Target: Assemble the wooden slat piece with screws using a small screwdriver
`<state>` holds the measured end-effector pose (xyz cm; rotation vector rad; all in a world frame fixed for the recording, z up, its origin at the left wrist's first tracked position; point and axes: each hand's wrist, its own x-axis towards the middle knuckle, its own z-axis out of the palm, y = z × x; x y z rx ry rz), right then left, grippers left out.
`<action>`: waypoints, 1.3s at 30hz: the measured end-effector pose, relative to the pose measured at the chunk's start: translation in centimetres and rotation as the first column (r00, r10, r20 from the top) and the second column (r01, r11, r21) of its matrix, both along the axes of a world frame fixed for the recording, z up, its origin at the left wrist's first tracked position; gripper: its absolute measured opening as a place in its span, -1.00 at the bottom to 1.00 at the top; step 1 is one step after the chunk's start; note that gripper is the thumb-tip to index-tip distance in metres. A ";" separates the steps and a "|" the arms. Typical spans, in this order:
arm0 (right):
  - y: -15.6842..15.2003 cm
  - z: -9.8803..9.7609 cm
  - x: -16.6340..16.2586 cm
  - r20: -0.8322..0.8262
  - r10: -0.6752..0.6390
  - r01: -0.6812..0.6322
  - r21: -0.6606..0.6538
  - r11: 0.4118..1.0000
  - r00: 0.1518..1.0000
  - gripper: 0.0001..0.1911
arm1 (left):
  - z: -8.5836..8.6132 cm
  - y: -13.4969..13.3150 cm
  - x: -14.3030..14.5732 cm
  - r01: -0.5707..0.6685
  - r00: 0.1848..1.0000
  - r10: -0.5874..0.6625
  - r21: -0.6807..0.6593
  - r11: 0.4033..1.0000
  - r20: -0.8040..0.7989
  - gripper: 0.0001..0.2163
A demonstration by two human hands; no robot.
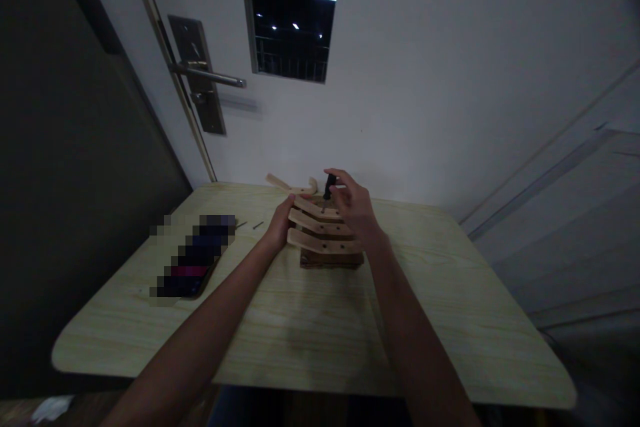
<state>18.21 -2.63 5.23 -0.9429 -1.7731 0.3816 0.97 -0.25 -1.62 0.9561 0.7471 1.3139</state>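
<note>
A small wooden assembly (pixel 325 240) of three curved pale slats on a darker wooden base stands on the light wood table (pixel 320 320). My left hand (pixel 281 221) grips the left ends of the slats. My right hand (pixel 354 207) is closed round a black-handled screwdriver (pixel 329 188), held upright with its tip on the rear slat. A loose curved slat (pixel 293 185) lies just behind the assembly.
A pixelated dark phone-like object (pixel 195 257) lies on the table's left part, with two small screws (pixel 250 225) beside it. Behind the table is a white door with a metal lever handle (pixel 207 75) and a dark window (pixel 293 10).
</note>
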 end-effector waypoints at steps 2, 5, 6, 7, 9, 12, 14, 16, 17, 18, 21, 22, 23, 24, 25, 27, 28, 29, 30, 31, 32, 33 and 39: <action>0.0 0.0 0.0 0.012 -0.015 0.015 0.012 1.000 1.000 -0.65 | -0.1 0.1 0.0 -0.003 1.000 0.003 -0.016 1.000 -0.007 -0.53; 0.0 0.0 0.0 0.015 -0.004 0.004 -0.003 1.000 1.000 -0.66 | -0.1 0.2 0.0 -0.005 1.000 0.004 -0.017 1.000 -0.020 -0.54; 0.0 0.1 0.0 0.011 0.009 -0.009 -0.014 1.000 1.000 -0.65 | -0.1 0.1 0.0 -0.007 1.000 0.006 -0.016 1.000 -0.020 -0.55; 0.0 0.1 -0.1 0.004 0.024 -0.024 -0.024 0.999 1.000 -0.64 | -0.1 0.1 0.0 -0.006 1.000 0.006 -0.013 1.000 -0.020 -0.55; 0.0 0.0 -0.1 -0.008 0.047 -0.048 -0.037 0.998 0.999 -0.60 | 0.1 0.0 0.1 -0.006 1.000 0.005 -0.008 1.000 -0.019 -0.55; 0.0 0.0 -0.1 -0.007 0.051 -0.052 -0.034 0.998 0.999 -0.60 | 0.2 -0.1 0.1 -0.003 1.000 0.003 0.002 1.000 -0.030 -0.53; 0.0 0.0 -0.1 -0.002 0.050 -0.050 -0.032 0.998 0.999 -0.60 | 0.2 -0.1 0.1 -0.005 0.999 0.005 0.012 1.000 -0.038 -0.52; 0.0 0.0 0.0 -0.001 0.056 -0.056 -0.038 0.998 0.998 -0.59 | 0.1 0.0 0.0 -0.010 0.999 0.011 0.024 1.000 -0.044 -0.52; 0.0 0.0 0.0 -0.002 0.059 -0.059 -0.042 0.997 0.998 -0.59 | 0.0 0.0 0.0 -0.010 0.999 0.011 0.030 1.000 -0.047 -0.52; 0.0 0.0 0.0 -0.001 0.061 -0.060 -0.045 0.997 0.998 -0.59 | -0.1 0.1 -0.1 -0.010 0.999 0.012 0.033 0.999 -0.052 -0.52; 0.0 0.0 0.0 0.009 0.052 -0.052 -0.043 0.998 0.999 -0.59 | -0.3 0.2 -0.1 -0.016 0.998 0.018 0.036 0.999 -0.068 -0.53; 0.0 0.1 0.0 0.011 0.048 -0.047 -0.038 0.998 0.999 -0.59 | -0.4 0.2 -0.1 -0.018 0.997 0.021 0.035 0.999 -0.073 -0.53; 0.0 0.1 -0.1 0.014 0.042 -0.041 -0.033 0.999 0.999 -0.59 | -0.4 0.2 -0.1 -0.020 0.997 0.023 0.033 0.999 -0.078 -0.53; 0.0 0.1 -0.1 0.016 0.034 -0.034 -0.030 0.999 0.999 -0.59 | -0.4 0.3 -0.1 -0.023 0.996 0.025 0.030 0.999 -0.083 -0.52; 0.0 0.1 -0.1 0.018 0.025 -0.024 -0.029 0.999 1.000 -0.59 | -0.4 0.3 -0.1 -0.021 0.996 0.023 0.026 0.999 -0.086 -0.52; 0.0 0.1 -0.1 0.021 0.012 -0.012 -0.034 0.999 1.000 -0.59 | -0.4 0.3 -0.1 -0.020 0.996 0.022 0.020 1.000 -0.087 -0.50; 0.0 0.1 -0.1 0.016 0.012 -0.011 -0.037 0.999 1.000 -0.59 | -0.4 0.3 -0.1 -0.021 0.996 0.023 0.019 1.000 -0.085 -0.49; 0.0 0.2 -0.1 0.008 0.016 -0.016 -0.041 0.999 1.000 -0.59 | -0.3 0.3 -0.1 -0.024 0.997 0.025 0.018 1.000 -0.079 -0.49; 0.0 0.2 -0.1 -0.006 0.024 -0.024 -0.045 0.999 1.000 -0.60 | -0.3 0.2 -0.1 -0.025 0.997 0.026 0.017 1.000 -0.069 -0.49; 0.0 0.3 -0.1 -0.019 0.033 -0.034 -0.049 0.998 0.999 -0.61 | -0.2 0.2 -0.1 -0.023 0.998 0.024 0.012 1.000 -0.055 -0.50; 0.0 0.3 -0.1 -0.031 0.042 -0.043 -0.054 0.998 0.999 -0.62 | -0.1 0.1 -0.1 -0.019 0.999 0.020 0.005 1.000 -0.041 -0.51; 0.0 0.4 -0.1 -0.037 0.048 -0.051 -0.063 0.997 0.998 -0.62 | -0.1 0.1 -0.1 -0.013 1.000 0.013 -0.002 1.000 -0.027 -0.52; 0.1 0.8 0.2 -0.059 0.099 -0.106 -0.125 0.987 0.993 -0.64 | -0.1 0.2 -0.1 -0.003 1.000 0.003 -0.005 1.000 -0.019 -0.54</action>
